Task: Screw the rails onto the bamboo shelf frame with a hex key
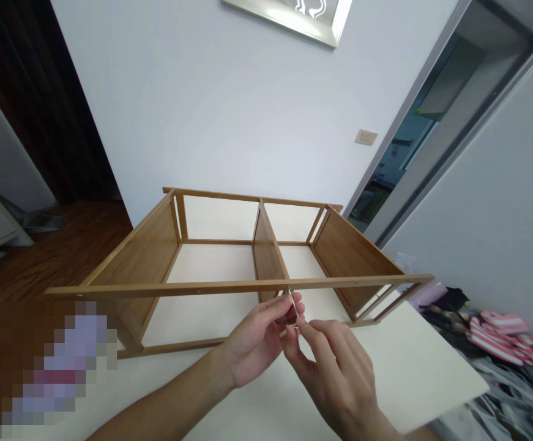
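Note:
A thin metal hex key [294, 304] runs down from a bolt hole in the near rail [229, 286] of a wooden shelf frame, where the middle panel [270, 242] meets it. My left hand [259, 334] is closed around the upper part of the key, thumb and fingertips just under the rail. Pinched between the thumb and forefinger of my right hand [333, 367] is the key's lower, bent end. The frame lies on a white surface [413, 355], with side panels [137, 257] at left and right. Fingers partly hide the key.
A white wall [229, 104] with a light switch [366, 137] and a framed picture [284, 21] stands behind the frame. To the right are a doorway [401, 141] and a heap of clothes [500, 343]. Wooden floor [68, 245] shows at left, with a pixelated patch below.

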### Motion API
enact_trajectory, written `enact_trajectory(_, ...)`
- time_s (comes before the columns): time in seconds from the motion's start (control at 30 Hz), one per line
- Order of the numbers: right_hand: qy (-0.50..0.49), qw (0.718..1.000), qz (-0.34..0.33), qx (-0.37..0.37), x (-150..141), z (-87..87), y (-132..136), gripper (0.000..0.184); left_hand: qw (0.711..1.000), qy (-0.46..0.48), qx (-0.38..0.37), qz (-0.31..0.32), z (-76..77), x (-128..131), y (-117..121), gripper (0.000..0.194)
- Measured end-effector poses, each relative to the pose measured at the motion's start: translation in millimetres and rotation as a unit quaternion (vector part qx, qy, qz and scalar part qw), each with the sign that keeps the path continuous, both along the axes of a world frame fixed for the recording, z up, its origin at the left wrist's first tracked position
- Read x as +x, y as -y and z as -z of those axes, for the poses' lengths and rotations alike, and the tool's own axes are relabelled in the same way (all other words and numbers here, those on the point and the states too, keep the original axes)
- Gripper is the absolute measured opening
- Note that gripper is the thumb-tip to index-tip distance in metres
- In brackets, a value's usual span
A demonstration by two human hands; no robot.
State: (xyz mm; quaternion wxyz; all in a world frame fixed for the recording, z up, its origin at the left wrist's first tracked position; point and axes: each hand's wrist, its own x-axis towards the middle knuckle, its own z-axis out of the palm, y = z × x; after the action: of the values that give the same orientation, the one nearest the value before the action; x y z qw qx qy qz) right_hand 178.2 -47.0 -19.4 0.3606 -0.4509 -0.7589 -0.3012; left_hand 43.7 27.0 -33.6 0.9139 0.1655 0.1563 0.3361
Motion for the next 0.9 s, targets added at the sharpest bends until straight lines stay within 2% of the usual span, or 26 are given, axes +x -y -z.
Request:
enact_trajectory(0.1, 0.026, 0.999, 0.028, -0.023, -3, -10.8, 2, 0.007, 1.0, -0.004, 0.013, -0.015, -0.1, 0, 1, 0.029)
enact_trajectory(0.23, 0.089, 0.995, 0.027, -0.038, -3, -25.8, 2, 0.005, 1.0, -0.005, 0.015, -0.01, -0.7, 0, 2, 0.027)
enact_trajectory(0.4, 0.148, 0.987, 0.059, -0.037, -5, -33.7, -1, 0.026, 1.0, 0.003, 0.001, -0.007, 0.2, 0, 1, 0.025)
enact_trajectory(0.57, 0.149, 0.986, 0.074, -0.022, -7, -29.7, -4, 0.033, 1.0, 0.003, -0.009, -0.004, 1.2, 0, 1, 0.022)
enact_trajectory(0.67, 0.084, 0.993, 0.077, -0.029, -8, -23.9, -4, 0.036, 1.0, 0.006, -0.001, -0.008, 2.0, 0, 1, 0.022)
enact_trajectory(0.77, -0.066, 0.991, 0.038, -0.111, -9, -18.9, -3, 0.037, 1.0, 0.013, 0.019, -0.009, 2.8, 0, 1, 0.02)
enact_trajectory(0.9, -0.273, 0.927, -0.049, -0.252, -12, -10.9, 1, 0.044, 0.998, 0.015, 0.064, 0.014, 4.8, 1, 0, 0.024)
